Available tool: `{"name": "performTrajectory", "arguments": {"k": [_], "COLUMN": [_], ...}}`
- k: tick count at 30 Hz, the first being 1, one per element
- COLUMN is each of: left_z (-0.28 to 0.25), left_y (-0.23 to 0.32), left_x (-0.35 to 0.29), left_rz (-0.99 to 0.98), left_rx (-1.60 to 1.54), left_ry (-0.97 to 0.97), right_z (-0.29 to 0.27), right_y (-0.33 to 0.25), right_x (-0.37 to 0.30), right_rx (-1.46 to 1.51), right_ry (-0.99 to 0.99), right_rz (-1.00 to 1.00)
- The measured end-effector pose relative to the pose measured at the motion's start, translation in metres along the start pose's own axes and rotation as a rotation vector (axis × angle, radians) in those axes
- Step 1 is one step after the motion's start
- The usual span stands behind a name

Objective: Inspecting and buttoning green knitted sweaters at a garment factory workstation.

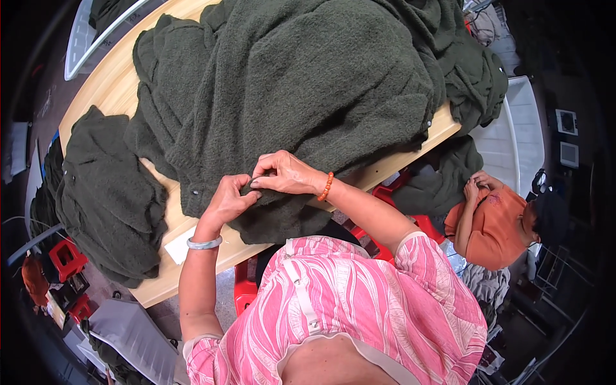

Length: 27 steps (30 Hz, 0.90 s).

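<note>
A large dark green knitted garment (333,70) spreads in thick folds over the wooden table in front of me. At its near edge my left hand (230,200) pinches the fabric between thumb and fingers. Right beside it, my right hand (285,173) also grips the cloth, its fingertips almost touching the left ones. Whatever small detail lies between the fingertips is hidden. Below my hands, part of the garment hangs over the table's front edge. A small button shows on the fabric left of my hands.
Another dark green garment (106,199) lies at the table's left end, near a white paper slip (181,245). Red stools (67,258) stand around the wooden table (160,289). To the right, a person in orange (494,224) handles dark green cloth beside a white bin (526,122).
</note>
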<state>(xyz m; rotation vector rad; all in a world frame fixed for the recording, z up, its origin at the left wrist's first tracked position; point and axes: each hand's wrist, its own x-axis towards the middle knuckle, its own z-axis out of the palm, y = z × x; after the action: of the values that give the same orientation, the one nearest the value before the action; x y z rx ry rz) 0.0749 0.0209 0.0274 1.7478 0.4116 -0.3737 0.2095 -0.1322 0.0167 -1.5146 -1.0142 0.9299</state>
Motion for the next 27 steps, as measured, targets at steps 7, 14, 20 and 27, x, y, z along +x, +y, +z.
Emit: {"name": "performTrajectory", "arguments": {"k": [7,14,20,27], "left_z": [-0.002,0.022,0.030,0.016], "left_y": [-0.004,0.009,0.007,-0.004], "left_x": [0.003,0.043,0.052,0.056], "left_rz": [0.005,0.348,0.300,0.002], "left_rx": [0.082,0.426,0.622,-0.118], "left_ry": [-0.009,0.423,0.415,0.111], "right_z": [-0.006,0.003,0.008,0.006], "right_y": [-0.009,0.003,0.010,-0.004], "right_x": [-0.004,-0.017,-0.025,-0.027], "right_rx": [-0.068,-0.151,-0.255,-0.374], "right_ry": [-0.141,0.041,0.131,0.134], "right_rz": [0.290,0.016,-0.017,0.008]}}
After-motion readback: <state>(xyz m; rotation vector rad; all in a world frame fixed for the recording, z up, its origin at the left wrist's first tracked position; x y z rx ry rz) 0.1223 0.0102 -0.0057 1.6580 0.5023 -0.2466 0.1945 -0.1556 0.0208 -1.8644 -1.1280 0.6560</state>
